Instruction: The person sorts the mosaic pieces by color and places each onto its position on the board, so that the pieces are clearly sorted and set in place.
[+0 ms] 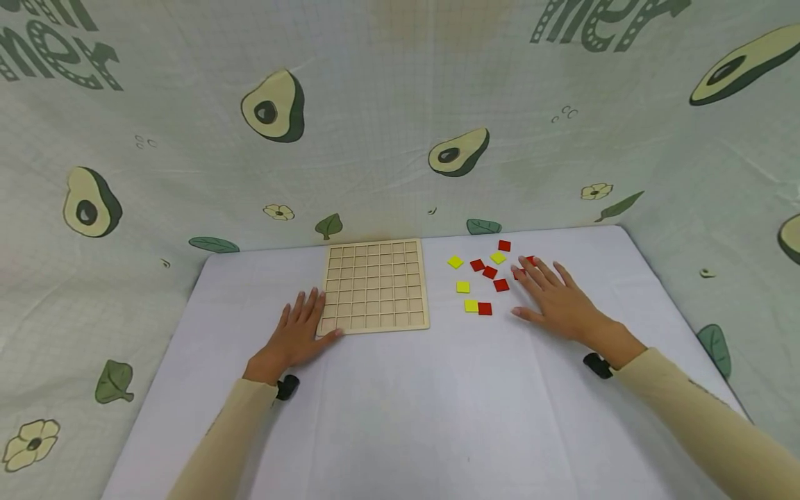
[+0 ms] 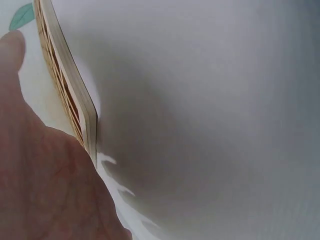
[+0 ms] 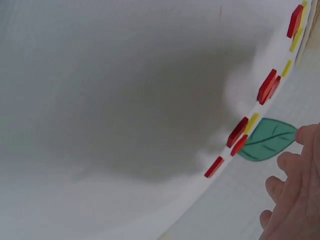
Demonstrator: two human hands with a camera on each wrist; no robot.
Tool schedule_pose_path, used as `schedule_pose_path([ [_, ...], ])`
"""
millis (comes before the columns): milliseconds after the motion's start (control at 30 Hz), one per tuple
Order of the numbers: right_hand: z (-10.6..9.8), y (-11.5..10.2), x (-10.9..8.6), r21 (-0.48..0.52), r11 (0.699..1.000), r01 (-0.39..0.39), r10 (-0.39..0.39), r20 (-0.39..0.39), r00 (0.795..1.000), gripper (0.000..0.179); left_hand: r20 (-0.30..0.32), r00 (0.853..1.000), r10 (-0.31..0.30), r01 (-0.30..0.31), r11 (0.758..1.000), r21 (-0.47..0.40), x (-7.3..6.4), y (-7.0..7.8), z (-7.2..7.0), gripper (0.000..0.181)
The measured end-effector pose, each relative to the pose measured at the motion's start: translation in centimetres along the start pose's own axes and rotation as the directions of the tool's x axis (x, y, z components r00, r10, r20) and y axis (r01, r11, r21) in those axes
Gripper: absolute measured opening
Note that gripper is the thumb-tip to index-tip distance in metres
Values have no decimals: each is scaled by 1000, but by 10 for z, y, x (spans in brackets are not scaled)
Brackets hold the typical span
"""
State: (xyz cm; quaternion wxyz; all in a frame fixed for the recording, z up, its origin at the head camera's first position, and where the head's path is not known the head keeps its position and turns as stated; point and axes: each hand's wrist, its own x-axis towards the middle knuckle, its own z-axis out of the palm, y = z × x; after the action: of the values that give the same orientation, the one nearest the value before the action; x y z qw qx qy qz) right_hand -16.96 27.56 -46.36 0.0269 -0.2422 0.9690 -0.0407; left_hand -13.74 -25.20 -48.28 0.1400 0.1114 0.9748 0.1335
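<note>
A square wooden grid board (image 1: 377, 286) lies flat near the far edge of the table. My left hand (image 1: 296, 337) is at the board's near left corner, fingers straight and spread, its thumb over the front edge. In the left wrist view the board's edge (image 2: 75, 85) runs beside that hand. To the right of the board lie small red tiles (image 1: 485, 308) and yellow tiles (image 1: 462, 287), several of each. My right hand (image 1: 559, 303) is spread flat just right of them, its fingertips partly covering a couple of red tiles. Neither hand holds anything.
A white cloth (image 1: 400, 417) covers the table. Behind it and along both sides hangs a pale curtain (image 1: 375, 139) printed with avocados and leaves. Dark wrist cameras (image 1: 287, 387) sit on both forearms.
</note>
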Motion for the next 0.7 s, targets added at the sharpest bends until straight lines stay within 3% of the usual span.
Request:
schedule_pose_path([
  [333,5,-21,0,-7,996,85,-85,-6,996,87,19,999,-39,39,998,-43,-5,3,0,96],
  [700,13,-34,-1,-11,991,134,-134,-5,991,83,47,996,-71,72,997,-18,-5,9,-3,90],
])
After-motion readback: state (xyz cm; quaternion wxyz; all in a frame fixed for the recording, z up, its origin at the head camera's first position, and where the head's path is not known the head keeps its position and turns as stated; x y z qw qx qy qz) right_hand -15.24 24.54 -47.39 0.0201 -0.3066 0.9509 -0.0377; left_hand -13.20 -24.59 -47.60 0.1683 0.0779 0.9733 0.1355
